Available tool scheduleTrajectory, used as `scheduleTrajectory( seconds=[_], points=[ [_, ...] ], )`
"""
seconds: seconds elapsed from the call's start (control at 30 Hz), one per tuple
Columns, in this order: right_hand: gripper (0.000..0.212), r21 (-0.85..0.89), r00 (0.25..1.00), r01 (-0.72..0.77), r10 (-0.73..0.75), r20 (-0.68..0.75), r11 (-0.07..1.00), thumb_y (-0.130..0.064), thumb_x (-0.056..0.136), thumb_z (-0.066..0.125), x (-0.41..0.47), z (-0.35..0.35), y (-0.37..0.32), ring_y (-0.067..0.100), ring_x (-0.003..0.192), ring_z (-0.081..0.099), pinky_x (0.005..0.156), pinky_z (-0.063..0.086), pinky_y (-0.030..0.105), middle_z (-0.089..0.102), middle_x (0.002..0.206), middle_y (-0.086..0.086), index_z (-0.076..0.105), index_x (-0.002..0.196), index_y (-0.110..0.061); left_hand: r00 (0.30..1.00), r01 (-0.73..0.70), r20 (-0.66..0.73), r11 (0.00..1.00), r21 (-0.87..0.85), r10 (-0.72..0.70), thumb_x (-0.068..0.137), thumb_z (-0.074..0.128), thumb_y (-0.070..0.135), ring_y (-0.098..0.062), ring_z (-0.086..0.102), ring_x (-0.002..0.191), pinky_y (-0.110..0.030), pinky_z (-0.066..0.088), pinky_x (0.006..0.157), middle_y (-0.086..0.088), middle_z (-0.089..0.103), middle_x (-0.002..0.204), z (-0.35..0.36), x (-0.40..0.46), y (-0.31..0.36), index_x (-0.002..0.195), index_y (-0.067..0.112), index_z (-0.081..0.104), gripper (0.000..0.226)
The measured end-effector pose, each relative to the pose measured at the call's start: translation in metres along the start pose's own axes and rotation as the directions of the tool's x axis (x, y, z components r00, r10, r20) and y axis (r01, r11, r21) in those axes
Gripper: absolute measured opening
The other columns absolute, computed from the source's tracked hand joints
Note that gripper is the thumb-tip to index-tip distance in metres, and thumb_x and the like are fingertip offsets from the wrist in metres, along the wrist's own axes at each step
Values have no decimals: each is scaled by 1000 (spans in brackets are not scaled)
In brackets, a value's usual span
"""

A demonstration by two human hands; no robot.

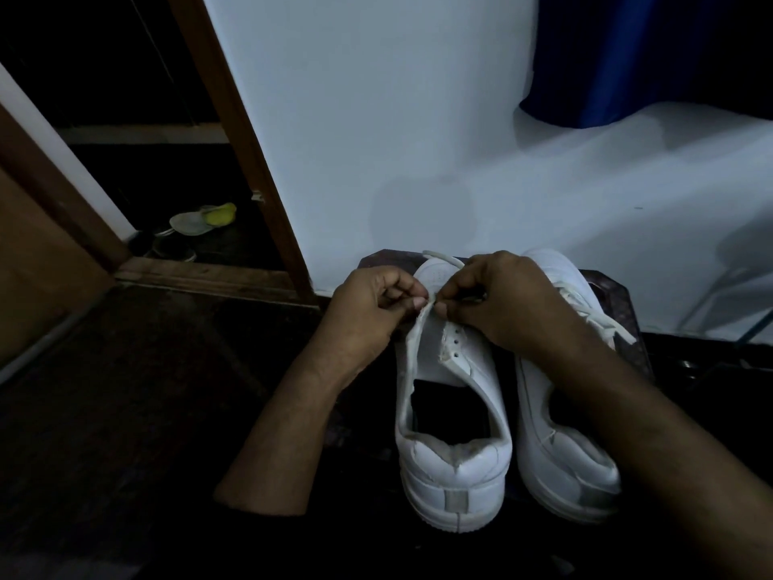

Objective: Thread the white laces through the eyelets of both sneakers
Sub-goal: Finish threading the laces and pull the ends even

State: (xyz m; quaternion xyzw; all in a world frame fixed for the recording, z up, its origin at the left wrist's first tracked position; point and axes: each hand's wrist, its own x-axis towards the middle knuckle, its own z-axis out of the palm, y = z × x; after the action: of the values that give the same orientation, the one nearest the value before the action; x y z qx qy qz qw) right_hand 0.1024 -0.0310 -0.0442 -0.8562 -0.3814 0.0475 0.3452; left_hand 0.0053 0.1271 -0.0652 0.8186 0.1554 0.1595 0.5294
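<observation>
With your left hand (370, 305), keep pinching the eyelet flap of the left sneaker (451, 395) upright. With your right hand (497, 303), pinch the lace (443, 258) near its tip and feed it squarely through. The right sneaker (564, 412), just beside, appears laced.

Dark floor (167, 412) left of the 2 sneakers (454, 412) lies open; wall (418, 140) blocks just beyond them.

Two white sneakers (456, 416) stand side by side, heels toward camera, laces (585, 307) loose.
</observation>
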Motion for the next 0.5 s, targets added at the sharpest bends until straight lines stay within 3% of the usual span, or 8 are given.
scheduleTrajectory(
  seconds=[0.1, 0.2, 0.27, 0.37, 0.43, 0.5],
  points=[
    [7, 16, 1000, -9, 9, -13, 1000, -27, 79, 83, 0, -2, -1, -9, 68, 59, 61, 38, 3, 64, 71, -18, 77, 77, -30, 1000, -26, 15, 996, 90, 24, 94, 67, 3, -22, 70, 82, -41, 57, 82, -4, 74, 83, 2, 2, -3, 85, 15, 74, 16],
    [12, 42, 995, -37, 41, -86, 998, -35, 88, 74, -1, -6, -5, 3, 69, 60, 57, 39, 9, 66, 73, -10, 71, 81, -25, 999, -2, -36, 990, 143, 7, 101, 60, 9, -12, 69, 80, -33, 55, 72, 1, 73, 87, 1, 0, -1, 89, 15, 68, 15],
    [10, 48, 982, -68, 75, -172, 997, -29, 96, 63, -1, -11, -7, 4, 73, 58, 58, 36, 5, 64, 82, -9, 67, 90, -22, 990, 76, -118, 996, -55, -82, 106, 52, 12, -16, 74, 82, -32, 57, 66, -5, 74, 96, -3, -1, 5, 92, 14, 60, 16],
    [14, -47, 984, -76, 68, -162, 996, -15, 98, 56, -3, -14, -8, 4, 76, 54, 64, 34, 1, 64, 100, -4, 67, 105, -21, 979, 64, -133, 858, -510, -152, 111, 41, 16, -28, 78, 91, -35, 62, 70, -9, 77, 99, -14, -3, 18, 95, 17, 48, 18],
    [18, -145, 998, -46, 38, -53, 988, -13, 98, 56, -4, -10, -7, 18, 93, 59, 72, 38, 11, 62, 112, 3, 64, 113, -17, 986, 6, -130, 793, -610, -108, 112, 39, 15, -25, 76, 84, -30, 61, 74, -5, 74, 83, -16, -3, 23, 95, 16, 48, 18],
    [16, -205, 999, -25, 33, 37, 978, -18, 98, 57, -4, -7, -8, 25, 100, 58, 83, 43, 29, 57, 112, 5, 59, 114, -14, 988, -8, -136, 847, -531, -77, 111, 41, 14, -15, 66, 70, -26, 58, 69, 2, 61, 71, -14, -3, 22, 96, 17, 49, 18]
  ],
)
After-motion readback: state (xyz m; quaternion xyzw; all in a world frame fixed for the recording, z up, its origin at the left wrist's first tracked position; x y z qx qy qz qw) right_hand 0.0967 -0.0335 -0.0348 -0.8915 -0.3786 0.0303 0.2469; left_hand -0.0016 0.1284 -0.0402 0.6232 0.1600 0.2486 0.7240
